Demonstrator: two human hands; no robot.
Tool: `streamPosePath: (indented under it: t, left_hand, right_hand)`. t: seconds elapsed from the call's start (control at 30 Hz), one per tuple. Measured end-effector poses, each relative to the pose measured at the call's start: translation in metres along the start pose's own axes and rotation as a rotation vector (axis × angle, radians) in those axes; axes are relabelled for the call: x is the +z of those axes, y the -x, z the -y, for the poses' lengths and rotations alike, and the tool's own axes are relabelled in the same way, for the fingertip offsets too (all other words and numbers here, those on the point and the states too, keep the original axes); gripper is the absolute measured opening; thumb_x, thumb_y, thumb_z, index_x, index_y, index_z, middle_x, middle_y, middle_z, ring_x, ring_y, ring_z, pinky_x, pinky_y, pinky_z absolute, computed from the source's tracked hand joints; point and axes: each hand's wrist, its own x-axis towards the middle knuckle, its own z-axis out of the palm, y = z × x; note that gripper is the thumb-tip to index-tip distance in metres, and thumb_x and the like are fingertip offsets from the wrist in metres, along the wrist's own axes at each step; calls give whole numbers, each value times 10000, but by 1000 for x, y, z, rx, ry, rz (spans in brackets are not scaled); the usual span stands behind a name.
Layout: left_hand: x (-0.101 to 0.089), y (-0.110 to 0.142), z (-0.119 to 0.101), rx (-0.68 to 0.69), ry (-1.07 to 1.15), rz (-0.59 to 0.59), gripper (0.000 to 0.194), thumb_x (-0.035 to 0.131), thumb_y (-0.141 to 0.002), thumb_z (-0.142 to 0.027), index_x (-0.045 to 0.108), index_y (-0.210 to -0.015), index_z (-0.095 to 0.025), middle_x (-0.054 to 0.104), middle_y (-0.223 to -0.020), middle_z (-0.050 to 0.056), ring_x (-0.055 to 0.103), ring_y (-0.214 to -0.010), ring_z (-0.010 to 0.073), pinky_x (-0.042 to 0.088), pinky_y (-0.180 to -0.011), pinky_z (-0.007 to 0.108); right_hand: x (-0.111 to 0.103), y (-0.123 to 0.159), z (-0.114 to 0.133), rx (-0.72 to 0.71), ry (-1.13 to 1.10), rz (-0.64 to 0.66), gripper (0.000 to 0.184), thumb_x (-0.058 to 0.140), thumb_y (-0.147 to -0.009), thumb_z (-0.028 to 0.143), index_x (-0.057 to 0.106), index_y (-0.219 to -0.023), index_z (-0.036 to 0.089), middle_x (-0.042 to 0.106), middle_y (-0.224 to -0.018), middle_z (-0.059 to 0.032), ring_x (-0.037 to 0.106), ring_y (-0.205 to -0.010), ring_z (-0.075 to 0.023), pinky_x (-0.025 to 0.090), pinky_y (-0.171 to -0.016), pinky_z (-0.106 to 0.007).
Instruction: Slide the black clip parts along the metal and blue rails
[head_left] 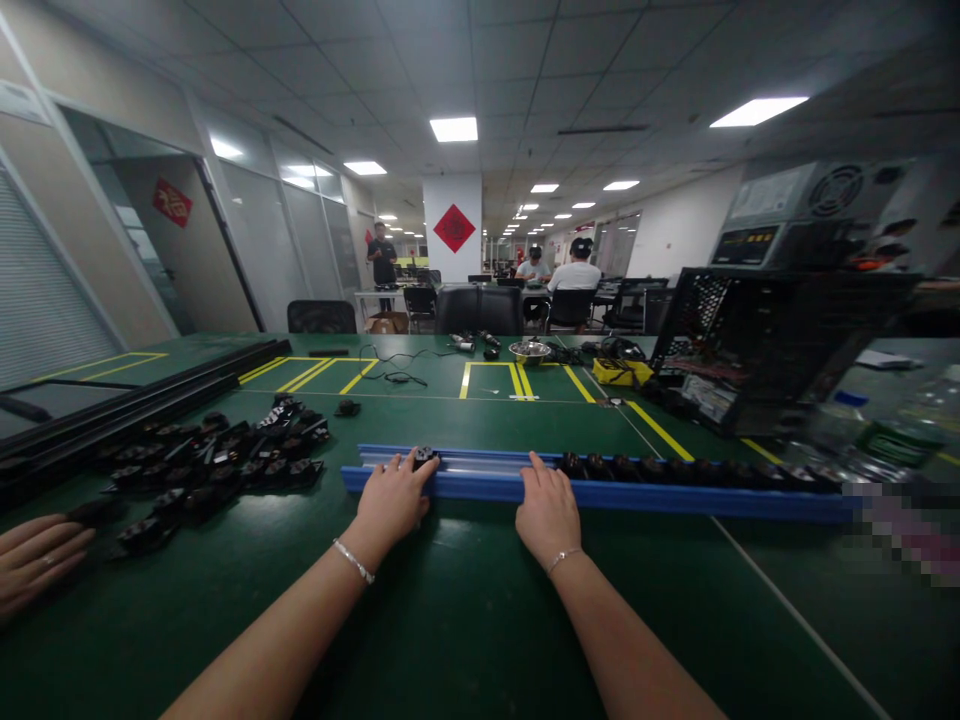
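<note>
A long blue channel rail (480, 485) lies across the green table in front of me. Small black parts (622, 467) sit in a row along its right half. Near the rail's left end, my left hand (394, 500) has its thumb and index finger closed on a single small black part (426, 456) in the channel. My right hand (550, 503) is bent over the rail's near edge, fingers on the rail, left of the row. The undersides of both hands are hidden.
Another person's hand (41, 562) rests at the far left beside a pile of black parts (217, 455). Black bars (217, 385) lie behind the pile. An open computer case (780, 340), a plastic bottle (900, 430) and a metal bowl (529, 350) stand farther off.
</note>
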Motion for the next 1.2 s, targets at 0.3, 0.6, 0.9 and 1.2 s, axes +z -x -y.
streamPosePath:
  t: [0.3,0.6,0.9,1.2]
  left_hand:
    - [-2,1,4,-10,-4,6,586,528,-777,-311,384,-1345,-316,439,-1401,104,454,-1227,329,382,-964,484]
    - [1,4,18,-24,14,20,587,527,-771,-304,383,-1340,-328,422,-1413,85,444,-1230,323,368,-972,496]
    - [3,4,14,-29,27,-11,569,519,-779,-288,398,-1334,-311,433,-1402,98,443,-1229,326,361,-980,499]
    - [9,7,28,-69,7,-25,566,526,-771,-301,406,-1324,-314,448,-1388,92,448,-1224,321,371,-972,494]
  right_hand:
    - [-1,0,1,3,-8,4,421,391,-744,57,600,-1102,127,450,-1385,-97,433,-1197,-227,208,-1065,-361]
    - [0,0,0,0,-2,4,403,408,-743,67,602,-1092,125,450,-1381,-103,426,-1199,-228,204,-1064,-363]
    - [2,0,-2,-4,1,-21,407,417,-732,63,608,-1086,129,466,-1369,-99,442,-1176,-224,209,-1056,-353]
    - [3,0,-2,-10,2,-23,397,415,-734,59,615,-1071,126,460,-1374,-104,437,-1181,-220,207,-1054,-354]
